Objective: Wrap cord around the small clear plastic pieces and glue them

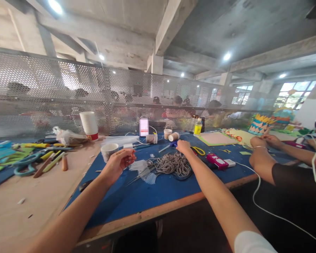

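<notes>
1. Two bare hands reach over a blue table [152, 196]. The left hand [118, 163], centre-left of the frame, is partly curled, its fingertips pinching something small and pale that is too slight to identify.
2. The right hand [183, 146], just right of centre, lies palm down with fingers bent over a blue-handled tool [173, 143]; whether it actually grips the tool cannot be told.
3. A tangle of grey cord [173, 164] lies between the hands, near the right wrist. Clear plastic strips [143, 168] lie just left of the cord.
4. A paper cup [108, 151] stands just beside the left hand.
5. Yellow scissors [198, 150] lie just right of the right hand.
6. At the right edge, another person's forearms [263, 154] rest on the table by coloured paper [216, 138].
7. A stack of white cups [89, 125] stands at upper left before the perforated screen [42, 88].
</notes>
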The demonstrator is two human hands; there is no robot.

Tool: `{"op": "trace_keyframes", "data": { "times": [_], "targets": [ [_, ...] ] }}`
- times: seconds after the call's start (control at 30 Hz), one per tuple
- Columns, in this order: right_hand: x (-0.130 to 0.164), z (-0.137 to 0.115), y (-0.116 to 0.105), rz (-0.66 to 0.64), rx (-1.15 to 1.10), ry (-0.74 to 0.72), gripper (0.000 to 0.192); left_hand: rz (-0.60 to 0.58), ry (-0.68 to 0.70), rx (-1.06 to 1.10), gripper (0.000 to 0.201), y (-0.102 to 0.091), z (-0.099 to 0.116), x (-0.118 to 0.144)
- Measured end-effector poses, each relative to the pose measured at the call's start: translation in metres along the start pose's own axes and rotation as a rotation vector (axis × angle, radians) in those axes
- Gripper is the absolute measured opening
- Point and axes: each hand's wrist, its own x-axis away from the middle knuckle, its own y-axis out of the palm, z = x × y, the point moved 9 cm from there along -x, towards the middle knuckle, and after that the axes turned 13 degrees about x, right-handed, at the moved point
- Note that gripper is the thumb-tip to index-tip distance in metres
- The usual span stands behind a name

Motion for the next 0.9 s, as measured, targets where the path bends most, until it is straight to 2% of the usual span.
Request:
{"op": "trace_keyframes", "data": {
  "times": [0.17, 0.3, 0.43, 0.57, 0.67, 0.77, 0.83, 0.9],
  "targets": [
    [0.011, 0.002, -0.012, 0.059, -0.028, -0.026, 0.036, 0.001, -0.004, -0.001, 0.019, -0.001, -0.001, -0.001],
    [0.026, 0.012, -0.031, 0.118, -0.130, -0.023, 0.034, -0.016, 0.002, -0.001, 0.021, -0.001, -0.001, -0.002],
    [0.040, 0.021, -0.051, 0.159, -0.331, -0.050, 0.029, 0.000, 0.000, 0.018, 0.021, -0.004, -0.001, -0.004],
    [0.047, 0.011, -0.059, 0.132, -0.612, -0.140, 0.027, 0.034, 0.012, 0.044, 0.019, -0.008, 0.001, -0.006],
    [0.053, -0.011, -0.065, 0.087, -0.962, -0.278, 0.027, 0.038, 0.023, 0.058, 0.018, -0.010, 0.002, -0.006],
    [0.063, -0.037, -0.074, -0.082, -1.572, -0.455, 0.022, 0.034, 0.024, 0.066, 0.018, -0.009, 0.003, -0.005],
    [0.068, -0.052, -0.077, -0.206, -1.831, -0.464, 0.020, 0.039, 0.019, 0.072, 0.017, -0.009, 0.002, -0.004],
    [0.072, -0.064, -0.079, -0.270, -1.953, -0.425, 0.020, 0.038, 0.012, 0.076, 0.016, -0.008, 0.002, -0.004]
  ]
}}
